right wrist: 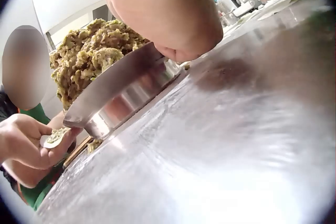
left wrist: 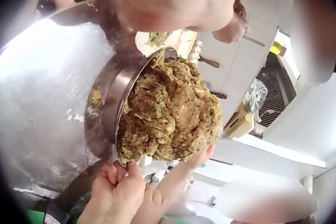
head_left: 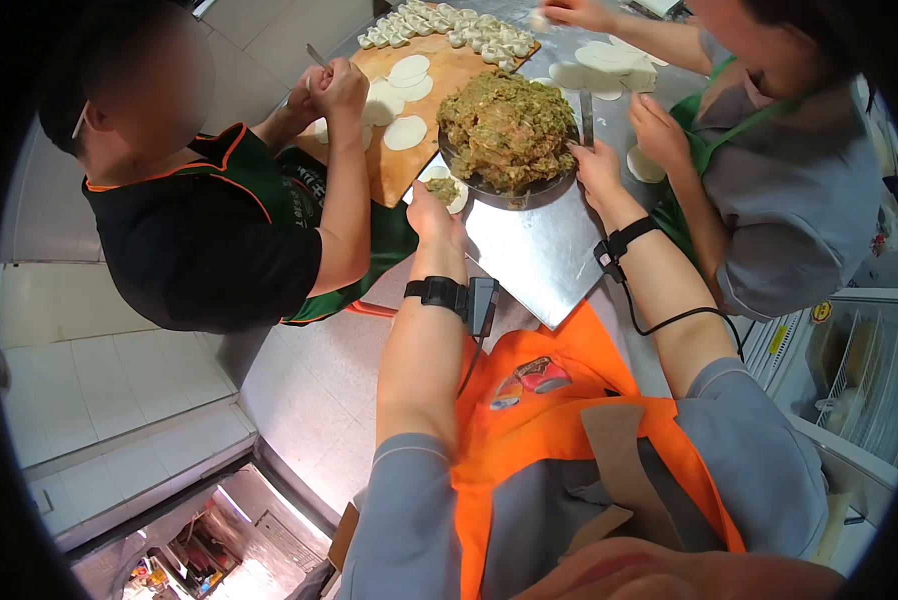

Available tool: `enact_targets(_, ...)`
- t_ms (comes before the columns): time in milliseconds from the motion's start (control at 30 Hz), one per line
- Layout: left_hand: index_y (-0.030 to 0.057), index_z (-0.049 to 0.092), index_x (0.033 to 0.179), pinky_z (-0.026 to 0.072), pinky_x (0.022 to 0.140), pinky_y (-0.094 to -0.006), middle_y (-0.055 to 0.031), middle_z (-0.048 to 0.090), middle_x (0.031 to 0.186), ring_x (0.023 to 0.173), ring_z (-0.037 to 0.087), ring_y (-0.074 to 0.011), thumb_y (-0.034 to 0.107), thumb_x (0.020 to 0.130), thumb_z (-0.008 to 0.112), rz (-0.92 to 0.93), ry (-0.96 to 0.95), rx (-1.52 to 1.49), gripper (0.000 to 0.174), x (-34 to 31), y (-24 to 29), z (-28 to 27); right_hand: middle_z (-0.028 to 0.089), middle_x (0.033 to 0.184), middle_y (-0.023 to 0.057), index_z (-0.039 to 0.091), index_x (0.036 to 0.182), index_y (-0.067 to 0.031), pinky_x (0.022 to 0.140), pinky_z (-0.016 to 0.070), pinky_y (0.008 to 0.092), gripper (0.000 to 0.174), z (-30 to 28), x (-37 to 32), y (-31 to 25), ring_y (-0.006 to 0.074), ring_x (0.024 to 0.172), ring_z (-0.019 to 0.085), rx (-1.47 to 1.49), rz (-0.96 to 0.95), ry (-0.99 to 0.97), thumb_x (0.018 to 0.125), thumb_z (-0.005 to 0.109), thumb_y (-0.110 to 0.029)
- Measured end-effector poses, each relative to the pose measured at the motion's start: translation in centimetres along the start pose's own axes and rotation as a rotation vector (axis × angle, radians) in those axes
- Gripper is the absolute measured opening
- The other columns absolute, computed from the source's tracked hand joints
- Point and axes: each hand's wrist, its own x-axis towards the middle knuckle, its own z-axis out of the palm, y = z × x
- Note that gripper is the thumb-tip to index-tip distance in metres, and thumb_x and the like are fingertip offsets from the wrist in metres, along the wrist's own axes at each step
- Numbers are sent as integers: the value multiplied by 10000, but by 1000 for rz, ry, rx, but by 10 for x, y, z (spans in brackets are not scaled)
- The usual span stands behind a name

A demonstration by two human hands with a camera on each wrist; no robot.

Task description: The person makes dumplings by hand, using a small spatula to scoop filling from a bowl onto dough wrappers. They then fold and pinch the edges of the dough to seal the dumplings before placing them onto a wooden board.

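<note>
A round dumpling wrapper (head_left: pixel 457 199) with a dab of greenish filling (head_left: pixel 441 187) lies in my left hand (head_left: pixel 434 218). In the right wrist view, the fingers of that hand curl under the wrapper (right wrist: pixel 46 141) and its thumb is at the edge. My right hand (head_left: pixel 599 175) grips a flat metal spatula (head_left: pixel 586 118) beside the bowl's right rim. Between both hands stands a shallow metal bowl (head_left: pixel 514 200), heaped with chopped filling (head_left: pixel 509 128). In the left wrist view, my right hand (left wrist: pixel 116 190) is right at the rim.
On the left, a wooden board (head_left: pixel 401 165) carries loose wrappers (head_left: pixel 405 133) and rows of folded dumplings (head_left: pixel 449 28). A person (head_left: pixel 209 210) works there, holding a tool. Another person (head_left: pixel 789 170) works at the right near stacked wrappers (head_left: pixel 604 62). The metal table's corner (head_left: pixel 554 318) points toward me.
</note>
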Motion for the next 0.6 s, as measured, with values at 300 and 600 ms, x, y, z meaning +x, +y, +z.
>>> enact_targets(300, -57, 538, 1183, 585, 779, -428, -157, 615, 1131, 954, 664, -290, 289, 1021, 446, -25, 72, -48, 393, -9, 2, 4, 538, 705, -35, 634, 928, -66, 447, 277, 240, 41, -1, -1, 2, 46, 518, 395, -19, 19, 45, 905, 631, -100)
enact_targets(600, -43, 436, 1302, 555, 857, -519, -229, 585, 1210, 1069, 625, -389, 367, 1059, 290, -135, -222, 50, 498, -31, 5, -27, 628, 809, 26, 643, 926, 25, 666, 438, 293, 254, -16, -5, -1, 139, 720, 552, -389, -80, 4, 958, 575, -218)
